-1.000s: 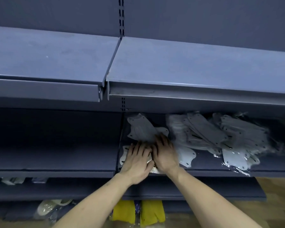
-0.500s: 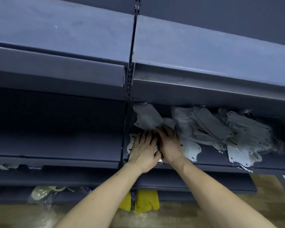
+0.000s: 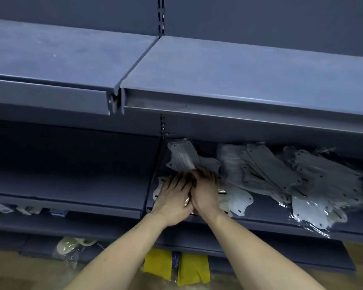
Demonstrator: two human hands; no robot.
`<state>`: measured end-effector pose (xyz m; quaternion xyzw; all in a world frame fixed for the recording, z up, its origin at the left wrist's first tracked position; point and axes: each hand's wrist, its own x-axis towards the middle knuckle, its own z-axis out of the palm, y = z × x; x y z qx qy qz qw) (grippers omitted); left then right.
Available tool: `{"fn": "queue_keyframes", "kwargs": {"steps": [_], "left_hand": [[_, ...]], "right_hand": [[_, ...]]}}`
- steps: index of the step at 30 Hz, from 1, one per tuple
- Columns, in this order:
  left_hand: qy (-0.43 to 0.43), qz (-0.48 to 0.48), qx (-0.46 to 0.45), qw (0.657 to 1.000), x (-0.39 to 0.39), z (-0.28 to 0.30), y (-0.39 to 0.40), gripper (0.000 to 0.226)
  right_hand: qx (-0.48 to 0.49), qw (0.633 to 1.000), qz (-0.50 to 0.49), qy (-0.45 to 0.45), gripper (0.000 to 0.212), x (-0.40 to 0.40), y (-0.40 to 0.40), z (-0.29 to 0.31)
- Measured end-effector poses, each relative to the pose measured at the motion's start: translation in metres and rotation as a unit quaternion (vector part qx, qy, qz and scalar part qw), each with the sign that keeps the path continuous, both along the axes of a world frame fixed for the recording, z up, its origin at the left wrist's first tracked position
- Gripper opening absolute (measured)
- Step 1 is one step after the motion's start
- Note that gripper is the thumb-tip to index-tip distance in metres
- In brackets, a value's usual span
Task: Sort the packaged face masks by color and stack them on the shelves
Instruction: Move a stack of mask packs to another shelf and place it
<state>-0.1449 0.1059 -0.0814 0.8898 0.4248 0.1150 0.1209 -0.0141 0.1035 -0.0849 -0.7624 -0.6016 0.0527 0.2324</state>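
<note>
Two hands, left (image 3: 173,198) and right (image 3: 205,192); two yellow mask packs (image 3: 177,266); grey masks (image 3: 281,174) beyond counting.

Two bare forearms rose from the bottom edge of the head view, uncovered as far down as the picture showed; no sleeve edge appeared anywhere along them. The left hand (image 3: 172,200) and the right hand (image 3: 205,193) were likewise bare. No glove, ring, watch or wristband could be seen on either wrist or on any visible finger. The forearms looked smooth and slender, narrowing evenly toward the wrists, with no marks or tattoos that could be made out. The fingertips lay in deep shadow and were slightly blurred, so nails and finer detail could not be told.
</note>
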Motion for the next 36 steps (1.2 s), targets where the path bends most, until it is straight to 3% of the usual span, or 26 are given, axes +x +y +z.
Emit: {"fn": "queue_keyframes", "kwargs": {"steps": [5,10,16,21,24,28,30,36], "left_hand": [[-0.023,0.005,-0.061,0.998,0.004,0.011,0.003,0.063],[-0.035,0.003,-0.039,0.999,0.002,0.020,-0.003,0.049],[0.012,0.007,-0.029,0.999,0.000,0.012,-0.008,0.059],[0.010,0.008,-0.044,0.999,-0.002,0.018,-0.012,0.056],[0.017,0.013,-0.072,0.997,-0.003,0.019,-0.008,0.057],[0.031,0.024,-0.074,0.997,-0.001,0.016,-0.009,0.059],[0.035,0.027,-0.058,0.997,0.000,0.015,-0.014,0.057],[0.039,0.031,-0.043,0.998,0.000,0.019,-0.023,0.057]], "right_hand": [[-0.035,0.998,0.045,-0.010,0.030,0.008,0.002,0.007],[-0.072,0.986,0.131,-0.070,0.037,0.028,0.002,0.015],[-0.056,0.990,0.104,-0.081,0.038,0.025,-0.003,0.015],[-0.042,0.998,0.050,0.016,0.030,0.028,0.014,0.032],[-0.066,0.995,0.072,-0.002,0.034,0.025,0.018,0.042],[-0.138,0.990,0.026,-0.027,0.028,0.024,0.019,0.036],[-0.134,0.991,0.013,-0.022,0.019,0.026,0.019,0.031],[-0.078,0.996,-0.036,-0.034,0.023,0.030,0.020,0.036]]}}
